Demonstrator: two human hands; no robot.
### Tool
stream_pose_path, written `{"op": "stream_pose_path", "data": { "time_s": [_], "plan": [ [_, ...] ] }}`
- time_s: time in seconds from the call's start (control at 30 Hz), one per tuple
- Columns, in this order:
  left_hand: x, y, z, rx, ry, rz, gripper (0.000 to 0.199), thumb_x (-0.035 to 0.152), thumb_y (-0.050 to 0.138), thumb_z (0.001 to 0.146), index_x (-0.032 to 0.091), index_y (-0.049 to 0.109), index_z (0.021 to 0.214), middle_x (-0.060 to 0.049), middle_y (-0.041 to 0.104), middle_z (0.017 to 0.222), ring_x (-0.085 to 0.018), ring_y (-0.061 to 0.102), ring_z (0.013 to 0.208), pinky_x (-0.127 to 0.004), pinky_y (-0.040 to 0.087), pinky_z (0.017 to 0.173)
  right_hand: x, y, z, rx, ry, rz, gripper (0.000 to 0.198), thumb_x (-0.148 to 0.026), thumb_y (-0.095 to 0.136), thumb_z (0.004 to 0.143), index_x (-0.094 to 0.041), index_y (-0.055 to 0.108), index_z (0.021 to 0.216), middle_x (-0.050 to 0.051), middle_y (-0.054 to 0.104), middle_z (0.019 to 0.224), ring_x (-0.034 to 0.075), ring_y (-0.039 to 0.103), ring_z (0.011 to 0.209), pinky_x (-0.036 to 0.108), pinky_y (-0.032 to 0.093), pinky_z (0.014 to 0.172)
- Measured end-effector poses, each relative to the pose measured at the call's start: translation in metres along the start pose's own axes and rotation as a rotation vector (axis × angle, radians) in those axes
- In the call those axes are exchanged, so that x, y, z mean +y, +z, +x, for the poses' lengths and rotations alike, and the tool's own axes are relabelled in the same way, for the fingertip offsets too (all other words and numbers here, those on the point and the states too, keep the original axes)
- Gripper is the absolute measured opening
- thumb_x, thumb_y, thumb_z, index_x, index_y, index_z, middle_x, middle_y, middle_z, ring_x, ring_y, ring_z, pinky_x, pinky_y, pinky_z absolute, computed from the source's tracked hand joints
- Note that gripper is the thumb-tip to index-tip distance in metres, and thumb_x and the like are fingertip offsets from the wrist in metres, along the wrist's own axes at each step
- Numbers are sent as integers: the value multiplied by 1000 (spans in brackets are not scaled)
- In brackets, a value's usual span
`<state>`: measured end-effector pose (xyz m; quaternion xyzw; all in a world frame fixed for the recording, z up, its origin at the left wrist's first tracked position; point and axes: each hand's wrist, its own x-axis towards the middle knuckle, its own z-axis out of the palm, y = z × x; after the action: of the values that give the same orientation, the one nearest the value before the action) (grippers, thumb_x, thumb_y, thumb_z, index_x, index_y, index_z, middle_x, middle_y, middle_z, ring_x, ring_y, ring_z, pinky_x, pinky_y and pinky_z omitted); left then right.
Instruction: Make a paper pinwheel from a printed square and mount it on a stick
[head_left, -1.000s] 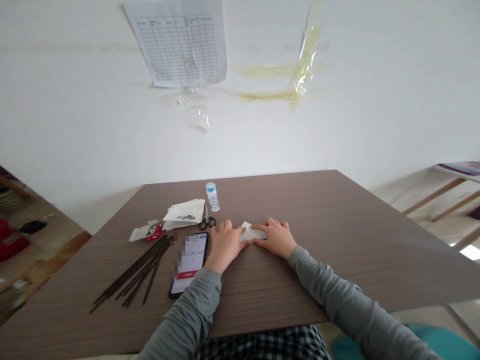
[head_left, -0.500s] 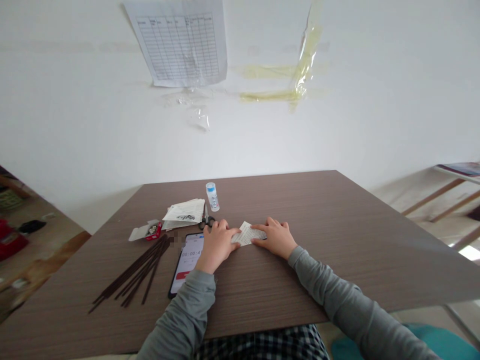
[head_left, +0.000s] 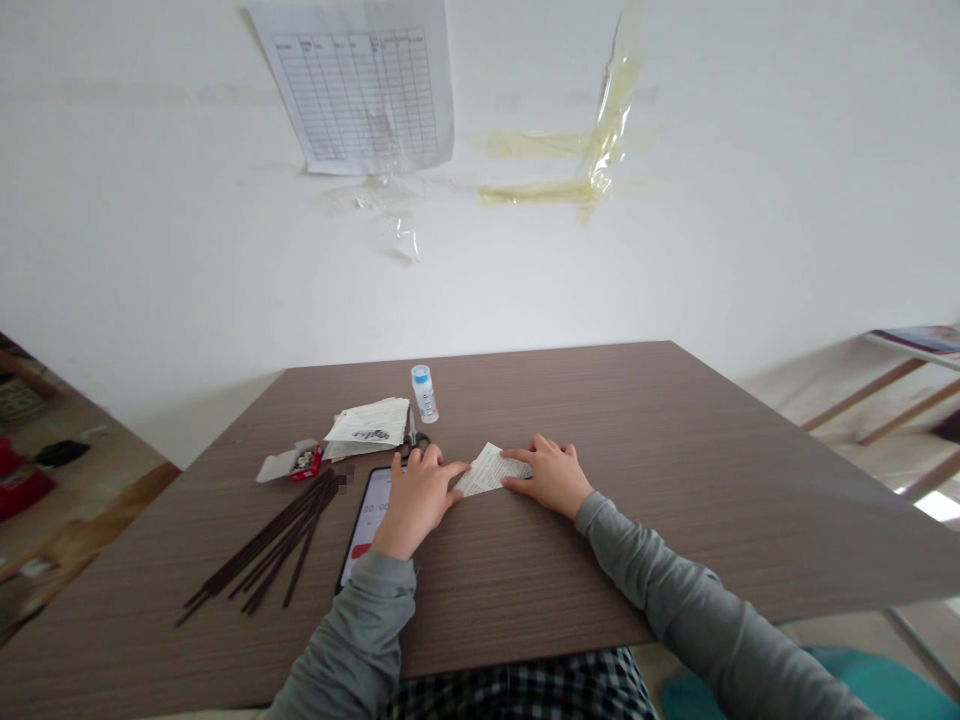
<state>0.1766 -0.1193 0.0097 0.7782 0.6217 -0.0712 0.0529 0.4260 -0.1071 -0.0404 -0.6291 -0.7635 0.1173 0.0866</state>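
Observation:
Between my hands, a small piece of printed paper (head_left: pixel 484 471), apparently folded to a point at the top, lies on the brown table. My left hand (head_left: pixel 418 500) pinches its left corner, thumb and index finger on the edge. On the other side, my right hand (head_left: pixel 551 474) grips the paper's right end with thumb and index finger, covering part of it. A phone (head_left: pixel 365 525) showing a timer lies partly under my left wrist. Just beyond my left hand are scissors (head_left: pixel 415 442) with dark handles.
A stack of printed paper sheets (head_left: pixel 367 425) lies behind the phone. Beside it are an open red box (head_left: pixel 306 462) of small pieces and several dark thin strips (head_left: pixel 262 545). A clear glue-stick-like tube (head_left: pixel 424 394) stands farther back. The wall (head_left: pixel 525 290) borders the table's far edge.
My left hand has slid left and slightly toward me along the paper's edge, so more of the left corner shows. My right hand has stayed in place.

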Motion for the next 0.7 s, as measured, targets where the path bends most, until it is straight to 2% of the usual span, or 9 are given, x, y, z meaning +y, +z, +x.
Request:
{"op": "stream_pose_path", "data": {
  "time_s": [0.2, 0.37, 0.53, 0.7],
  "plan": [
    [0, 2, -2, 4, -6, -8, 55, 29, 78, 125, 50, 86, 174, -13, 79, 168, -42, 69, 164, -69, 40, 154, 0, 3, 2, 4, 6, -3, 53, -54, 89, 120, -43, 89, 173, 15, 83, 148, 40, 76, 140, 54, 53, 121],
    [-4, 5, -5, 46, -29, 5, 55, 28, 81, 123, 54, 86, 172, -12, 79, 167, -42, 70, 162, -75, 39, 154, 4, 6, 5, 12, -5, 4, 52, -57, 93, 118, -47, 91, 169, 15, 84, 145, 40, 78, 136, 51, 55, 117],
    [-9, 5, -12, 40, -72, 16, 57, 25, 80, 125, 50, 85, 176, -13, 79, 171, -41, 70, 167, -78, 40, 156, 7, 7, 7, 18, -16, 31, 53, -56, 94, 118, -46, 91, 170, 16, 85, 147, 42, 78, 139, 54, 56, 118],
    [-10, 6, -14, 29, -59, 35, 57, 25, 76, 127, 47, 83, 179, -16, 79, 175, -43, 70, 169, -82, 37, 157, 7, 8, 7, 0, -9, 33, 54, -57, 91, 119, -46, 89, 172, 17, 84, 150, 42, 77, 142, 55, 54, 121]
  ]
}}
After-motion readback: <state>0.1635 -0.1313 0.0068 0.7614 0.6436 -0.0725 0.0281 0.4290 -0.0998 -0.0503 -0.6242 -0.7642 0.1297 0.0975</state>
